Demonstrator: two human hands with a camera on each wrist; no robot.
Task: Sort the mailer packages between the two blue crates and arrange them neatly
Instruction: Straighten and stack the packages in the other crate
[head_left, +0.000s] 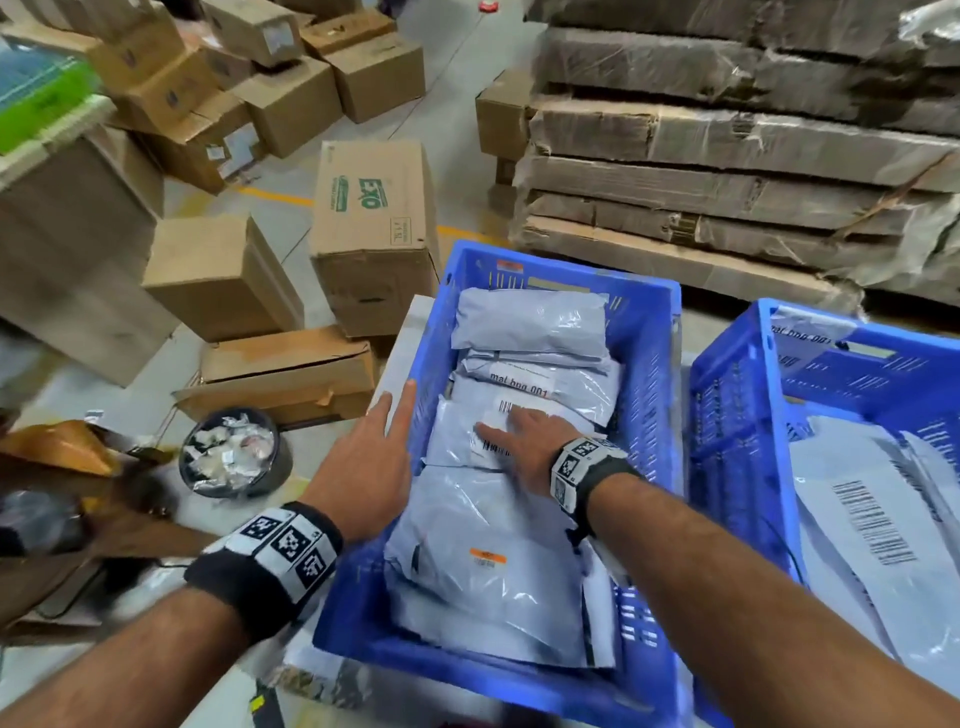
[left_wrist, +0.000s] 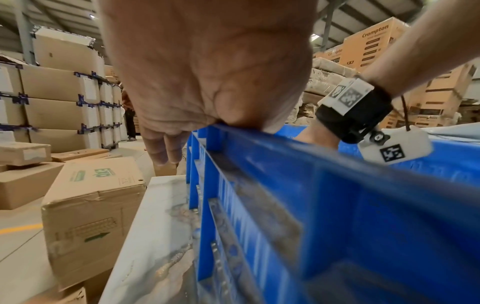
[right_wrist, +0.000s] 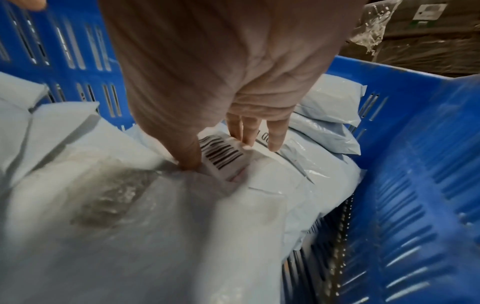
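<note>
mailer: grey barcoded mailer (head_left: 470, 441) lies mid-stack in the left crate (head_left: 647, 364), on other grey mailers.
right hand: right hand (head_left: 522, 441) flat on that mailer, fingers straight, pressing down, nothing clenched.
left hand: left hand (head_left: 371, 457) relaxed, fingers extended, palm on the crate's left rim.
right crate: right crate (head_left: 737, 431) just beside, holds more mailers.
around: cardboard boxes (head_left: 374, 228) on the floor.

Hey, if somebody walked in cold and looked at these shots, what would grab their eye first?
Probably the blue crate in the centre, packed with grey mailer packages, the right hand pressing flat on a barcoded one. The left hand rests open on the crate's left rim. A second blue crate stands to the right, and cardboard boxes crowd the floor behind.
</note>
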